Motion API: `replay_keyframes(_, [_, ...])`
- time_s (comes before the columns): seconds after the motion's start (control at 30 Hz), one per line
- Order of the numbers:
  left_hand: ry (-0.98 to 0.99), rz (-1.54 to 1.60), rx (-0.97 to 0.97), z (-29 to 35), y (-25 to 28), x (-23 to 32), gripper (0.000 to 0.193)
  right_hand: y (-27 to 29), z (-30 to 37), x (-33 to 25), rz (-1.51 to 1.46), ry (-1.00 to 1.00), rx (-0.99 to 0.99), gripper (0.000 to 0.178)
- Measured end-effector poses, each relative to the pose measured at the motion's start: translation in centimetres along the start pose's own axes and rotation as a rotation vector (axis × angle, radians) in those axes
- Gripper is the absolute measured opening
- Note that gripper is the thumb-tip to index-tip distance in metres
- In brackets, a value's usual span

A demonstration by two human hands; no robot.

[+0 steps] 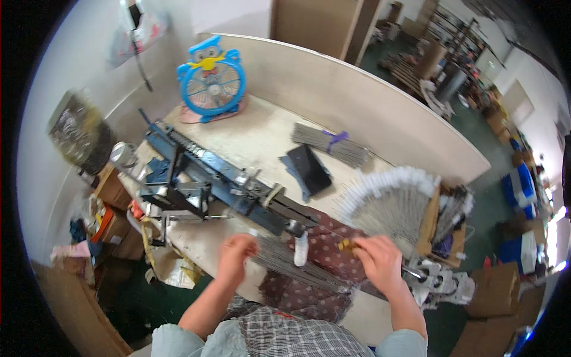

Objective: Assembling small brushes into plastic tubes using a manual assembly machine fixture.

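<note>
My left hand [238,254] is raised over the near table edge, fingers curled together in a pinch; a small whitish bit shows at the fingertips, too blurred to name. To the right, my right hand [380,263] grips a small yellowish-brown piece [347,244] between thumb and fingers. Between the hands, a loose bundle of thin grey rods [285,262] lies partly on a dotted maroon cloth [324,235]. A small white bottle [301,251] is next to the rods. Beyond my left hand, a long blue metal bench device [223,181] runs diagonally across the table.
A fan of white-tipped thin rods [392,205] spreads at the right, beside a cardboard box [434,223]. Farther back lie a black phone-like slab [310,169], a purple-tied rod bundle [333,144] and a blue owl-shaped fan [212,83]. A metal mechanism [440,284] stands near my right forearm.
</note>
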State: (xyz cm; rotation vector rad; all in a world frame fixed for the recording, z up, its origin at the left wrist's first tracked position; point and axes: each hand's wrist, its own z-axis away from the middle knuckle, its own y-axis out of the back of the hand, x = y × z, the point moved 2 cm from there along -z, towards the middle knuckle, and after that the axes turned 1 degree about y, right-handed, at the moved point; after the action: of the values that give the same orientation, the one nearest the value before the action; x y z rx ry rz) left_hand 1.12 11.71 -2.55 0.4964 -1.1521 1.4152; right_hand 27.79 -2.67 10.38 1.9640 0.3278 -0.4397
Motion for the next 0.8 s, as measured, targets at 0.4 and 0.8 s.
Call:
replay_keyframes(0.4, [0.031, -0.101, -0.480, 3.0, -16.7, -3.8, 0.015, 0.3, 2.3, 3.6, -0.487, -0.330, -0.124, 0.021])
replay_keyframes(0.8, [0.082, 0.109, -0.194, 2.6, -15.4, -1.8, 0.015, -3.9, -2.9, 1.4, 0.047, -0.004, 0.109, 0.013])
